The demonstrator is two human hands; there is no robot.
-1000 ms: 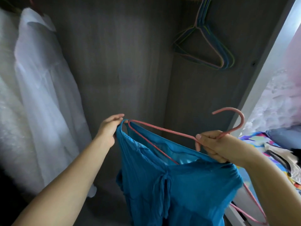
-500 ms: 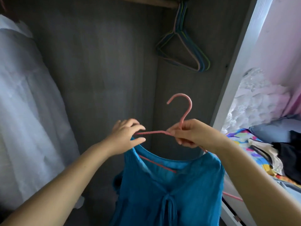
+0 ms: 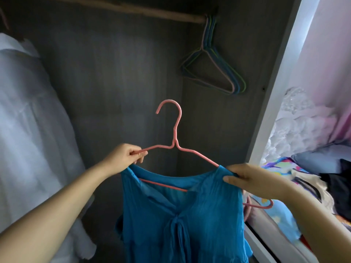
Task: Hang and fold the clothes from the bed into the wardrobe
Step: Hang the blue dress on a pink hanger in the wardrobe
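Inside the dark wardrobe (image 3: 117, 76), below its rail (image 3: 133, 11), the left hand (image 3: 127, 158) pinches the pink hanger (image 3: 175, 133) while the right hand (image 3: 247, 181) grips the blue top (image 3: 182, 215) at its right shoulder, half-dressed; next, likely seat the left shoulder, then hook it up.

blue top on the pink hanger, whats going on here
A person stands at an open wardrobe, fitting a blue top onto a pink hanger. The left hand pinches the hanger's left arm, which is bare; the right hand grips the top's shoulder over the hanger's right arm. The hanger is not on the rail yet. Empty hangers hang at the rail's right end, a white garment at the left, and more clothes lie on the bed.
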